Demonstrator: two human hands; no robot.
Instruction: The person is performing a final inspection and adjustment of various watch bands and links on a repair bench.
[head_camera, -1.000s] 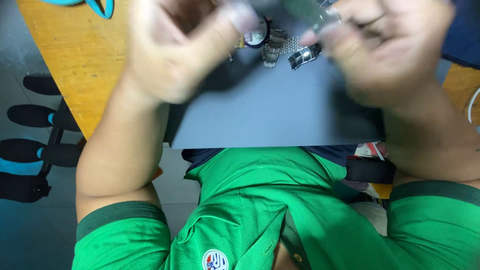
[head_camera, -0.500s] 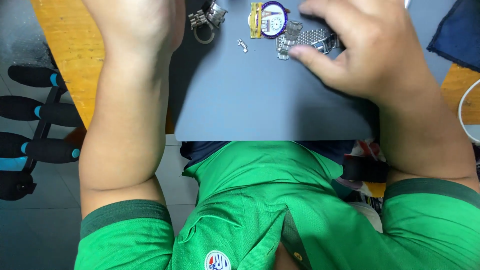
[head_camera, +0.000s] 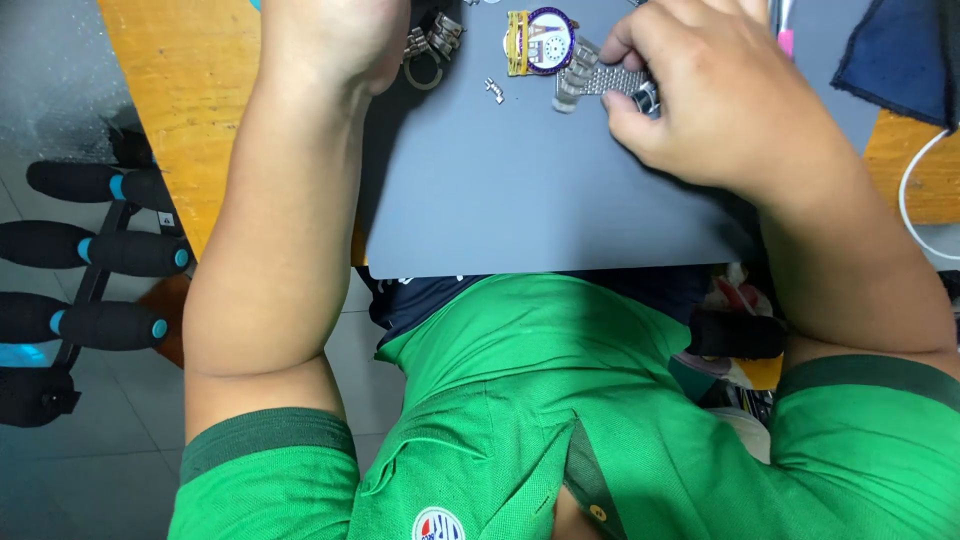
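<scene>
Pinching the metal band (head_camera: 610, 82), right hand (head_camera: 720, 100) could knock the loose link (head_camera: 493, 90) off the mat (head_camera: 540, 200); left hand (head_camera: 330, 35) grip can't tell.

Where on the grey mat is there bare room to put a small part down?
The grey mat is bare across its near half, between the left forearm and the right hand. Its far edge is crowded: metal watch band, round watch face, small links.

I wear a green polo shirt (head_camera: 520, 400) with darker green cuffs on its short sleeves (arms bare below them), a round badge on the chest, and an open collar with one button.
</scene>
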